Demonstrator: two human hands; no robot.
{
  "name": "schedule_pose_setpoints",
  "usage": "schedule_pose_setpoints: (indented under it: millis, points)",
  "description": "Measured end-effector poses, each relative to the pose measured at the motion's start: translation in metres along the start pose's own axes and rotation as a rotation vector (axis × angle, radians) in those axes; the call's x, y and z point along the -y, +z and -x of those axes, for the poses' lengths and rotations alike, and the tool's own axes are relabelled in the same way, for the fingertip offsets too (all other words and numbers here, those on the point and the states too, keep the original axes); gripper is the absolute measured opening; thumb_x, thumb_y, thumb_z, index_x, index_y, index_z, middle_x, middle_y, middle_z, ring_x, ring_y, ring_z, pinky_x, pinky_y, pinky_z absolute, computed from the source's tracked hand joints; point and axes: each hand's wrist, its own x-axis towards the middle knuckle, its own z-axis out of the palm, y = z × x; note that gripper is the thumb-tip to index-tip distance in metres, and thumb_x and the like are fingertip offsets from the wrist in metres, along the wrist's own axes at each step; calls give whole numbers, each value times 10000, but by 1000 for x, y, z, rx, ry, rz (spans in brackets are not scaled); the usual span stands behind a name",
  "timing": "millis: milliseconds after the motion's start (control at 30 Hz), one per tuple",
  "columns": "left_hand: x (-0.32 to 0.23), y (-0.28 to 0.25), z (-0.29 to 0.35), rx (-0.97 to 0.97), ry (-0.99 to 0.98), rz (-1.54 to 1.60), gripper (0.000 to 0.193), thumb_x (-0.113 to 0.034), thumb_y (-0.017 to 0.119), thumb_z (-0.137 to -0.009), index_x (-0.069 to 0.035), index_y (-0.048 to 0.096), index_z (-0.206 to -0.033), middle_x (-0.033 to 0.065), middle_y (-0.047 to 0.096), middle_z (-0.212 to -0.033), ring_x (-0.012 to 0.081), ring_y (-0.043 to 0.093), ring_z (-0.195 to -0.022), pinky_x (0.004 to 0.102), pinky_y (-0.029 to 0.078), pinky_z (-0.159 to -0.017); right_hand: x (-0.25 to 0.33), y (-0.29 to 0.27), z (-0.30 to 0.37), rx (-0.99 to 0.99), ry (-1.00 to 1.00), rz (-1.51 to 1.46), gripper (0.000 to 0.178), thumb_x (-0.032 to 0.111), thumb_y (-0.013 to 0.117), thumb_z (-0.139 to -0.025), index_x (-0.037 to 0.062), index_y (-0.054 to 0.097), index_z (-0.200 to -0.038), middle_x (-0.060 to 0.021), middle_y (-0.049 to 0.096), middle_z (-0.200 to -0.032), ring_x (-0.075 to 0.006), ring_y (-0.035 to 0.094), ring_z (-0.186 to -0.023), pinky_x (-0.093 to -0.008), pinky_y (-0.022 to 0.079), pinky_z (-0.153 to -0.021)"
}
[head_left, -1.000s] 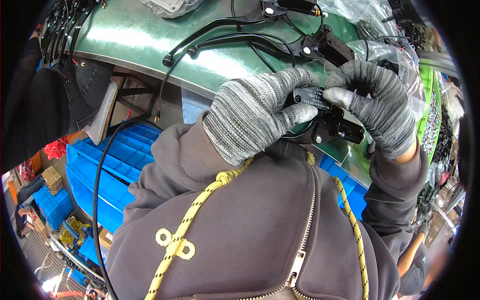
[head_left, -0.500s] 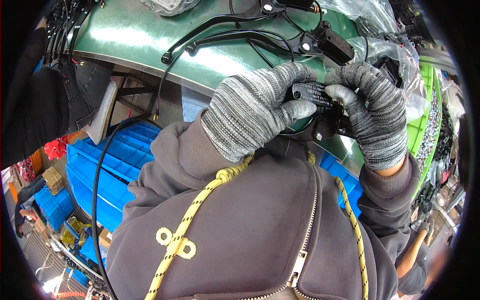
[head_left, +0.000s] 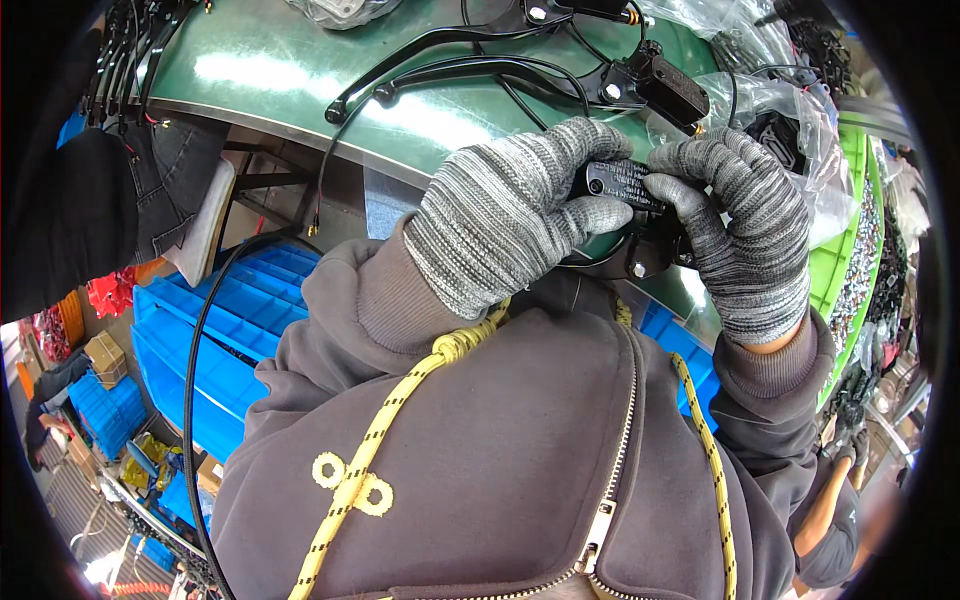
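Both my hands wear grey knitted gloves and meet over the near edge of the green table. My left hand [head_left: 525,210] pinches a black brake lever assembly [head_left: 621,183] between thumb and fingers, at its small reservoir block with pale markings on top. At the block's right end, my right hand [head_left: 745,215] has thumb and forefinger pressed together; whatever small piece they may hold is hidden. A black bracket with a bolt shows below the block. Just beyond lie two similar black brake lever assemblies [head_left: 668,88], their long levers pointing left.
The green table [head_left: 270,95] carries clear plastic bags [head_left: 790,110] at right. A green bin [head_left: 835,275] of small metal parts stands beyond my right arm. Blue crates [head_left: 190,350] sit low at left, with a black cable [head_left: 195,400] looping past. Another person's leg [head_left: 165,190] is at far left.
My right hand has shifted slightly at the block's right end, its thumb and forefinger moving a little left. The left hand keeps its hold nearly unmoved.
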Motion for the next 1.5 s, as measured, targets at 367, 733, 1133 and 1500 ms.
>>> schedule_pose_setpoints:
  millis: [367,733,1133,1500]
  points:
    - [1,1,5,-146,202,303,525,-153,760,-891,-25,564,-1361,2,654,-896,37,592,-795,218,500,-676,13,-15,-5,-118,95,-168,135,5,725,-833,10,735,-967,-89,724,-928,-174,655,-878,-314,512,-777]
    - [-21,-4,-1,-70,-130,749,1199,-954,429,-703,-6,404,-1437,28,647,-952,19,502,-531,114,359,-455,50,2,-24,-97,-157,-221,242,-7,785,-727,19,735,-962,-83,666,-940,-237,648,-900,-325,519,-775]
    - [-19,-14,15,-58,-196,693,436,-433,581,-989,-86,587,-1253,49,669,-917,132,656,-804,237,519,-704,46,-4,-26,50,-122,-193,300,56,758,-786,82,702,-1080,-91,702,-1043,-228,684,-889,-329,529,-722]
    - [-12,-13,9,100,-114,963,275,-241,636,-983,-51,623,-1180,27,615,-747,94,537,-584,212,438,-541,31,-7,-22,-73,144,-543,177,28,756,-806,22,723,-980,-60,721,-840,-128,652,-702,-256,506,-639]
